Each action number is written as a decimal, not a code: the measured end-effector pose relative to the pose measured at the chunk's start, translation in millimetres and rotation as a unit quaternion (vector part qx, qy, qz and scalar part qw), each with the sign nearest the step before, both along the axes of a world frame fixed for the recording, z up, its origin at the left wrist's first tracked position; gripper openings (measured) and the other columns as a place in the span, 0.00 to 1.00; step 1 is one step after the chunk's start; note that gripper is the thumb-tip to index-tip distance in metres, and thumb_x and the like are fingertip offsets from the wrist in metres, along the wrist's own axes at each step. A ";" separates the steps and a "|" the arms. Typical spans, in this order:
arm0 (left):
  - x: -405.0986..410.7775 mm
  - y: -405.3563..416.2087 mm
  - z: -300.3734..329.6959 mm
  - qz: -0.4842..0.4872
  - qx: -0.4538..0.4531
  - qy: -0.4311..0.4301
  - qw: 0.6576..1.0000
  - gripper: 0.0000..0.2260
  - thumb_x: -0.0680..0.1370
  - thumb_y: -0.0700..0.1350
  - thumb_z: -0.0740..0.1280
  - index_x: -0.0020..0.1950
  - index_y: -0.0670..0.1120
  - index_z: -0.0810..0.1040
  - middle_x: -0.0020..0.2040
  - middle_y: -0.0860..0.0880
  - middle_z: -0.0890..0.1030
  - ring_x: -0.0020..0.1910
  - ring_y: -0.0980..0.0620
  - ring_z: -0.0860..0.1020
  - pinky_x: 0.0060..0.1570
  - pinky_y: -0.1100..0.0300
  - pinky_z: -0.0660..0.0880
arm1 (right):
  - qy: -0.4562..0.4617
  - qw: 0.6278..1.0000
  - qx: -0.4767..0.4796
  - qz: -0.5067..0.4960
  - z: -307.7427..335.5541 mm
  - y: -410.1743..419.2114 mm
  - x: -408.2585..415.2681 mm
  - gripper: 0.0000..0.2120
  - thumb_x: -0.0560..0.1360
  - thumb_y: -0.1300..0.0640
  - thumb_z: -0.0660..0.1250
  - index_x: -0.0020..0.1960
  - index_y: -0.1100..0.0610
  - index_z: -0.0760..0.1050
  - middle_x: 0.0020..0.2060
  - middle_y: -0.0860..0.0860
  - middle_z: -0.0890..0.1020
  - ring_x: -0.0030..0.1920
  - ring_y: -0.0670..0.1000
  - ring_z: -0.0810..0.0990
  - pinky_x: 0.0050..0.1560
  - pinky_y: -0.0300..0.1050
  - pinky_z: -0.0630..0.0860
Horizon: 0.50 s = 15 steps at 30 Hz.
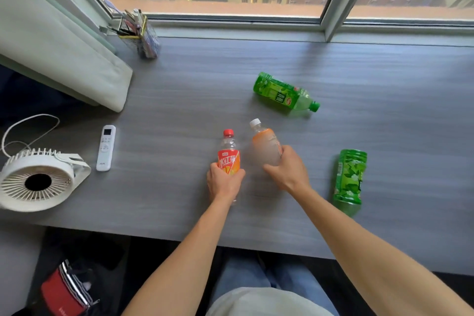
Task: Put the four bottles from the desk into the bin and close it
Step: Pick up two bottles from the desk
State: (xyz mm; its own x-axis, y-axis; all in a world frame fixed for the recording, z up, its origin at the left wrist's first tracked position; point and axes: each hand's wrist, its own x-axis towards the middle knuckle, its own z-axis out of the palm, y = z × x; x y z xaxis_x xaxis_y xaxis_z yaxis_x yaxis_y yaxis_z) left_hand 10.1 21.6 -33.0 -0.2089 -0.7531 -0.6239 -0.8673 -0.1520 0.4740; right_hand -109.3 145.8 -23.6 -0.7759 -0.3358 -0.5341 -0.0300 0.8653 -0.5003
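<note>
We see both bare arms reaching over the grey worktop [179,100] by the window. The left hand [223,182] is wrapped around the lower body of the red-capped bottle [228,154], whose orange and red label shows above the fingers, cap pointing away from us. The right hand [288,170] grips the lower part of the white-capped orange bottle [265,145], which looks blurred and tilts with its cap toward the window; we cannot tell whether it touches the worktop. The two held bottles are just beside each other. Two green bottles lie on their sides: one with a green cap [284,92] farther back toward the window, the other [349,178] to the right of the right hand, near the front edge. To the left lie a white remote [106,147] and a white fan [38,179], and a pen holder [139,33] stands at the back corner.
</note>
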 end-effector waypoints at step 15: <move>124.7 70.5 36.8 -0.343 0.089 -0.087 0.931 0.24 0.61 0.60 0.71 0.52 0.58 0.67 0.44 0.52 0.81 0.40 0.49 0.82 0.42 0.49 0.82 | -0.118 0.985 0.002 -0.126 39.5 234.9 138.3 0.22 0.61 0.39 0.69 0.52 0.41 0.65 0.39 0.44 0.82 0.39 0.46 0.81 0.42 0.50 0.81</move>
State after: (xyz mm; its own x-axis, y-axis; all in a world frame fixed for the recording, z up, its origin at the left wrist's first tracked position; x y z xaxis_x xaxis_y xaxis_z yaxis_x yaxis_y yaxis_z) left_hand 134.8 92.1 3.8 -0.4878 -0.3609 -0.7949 -0.8500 0.4038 0.3383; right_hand 29.0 380.6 15.9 -0.6882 -0.1453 -0.7108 0.3033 0.8324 -0.4638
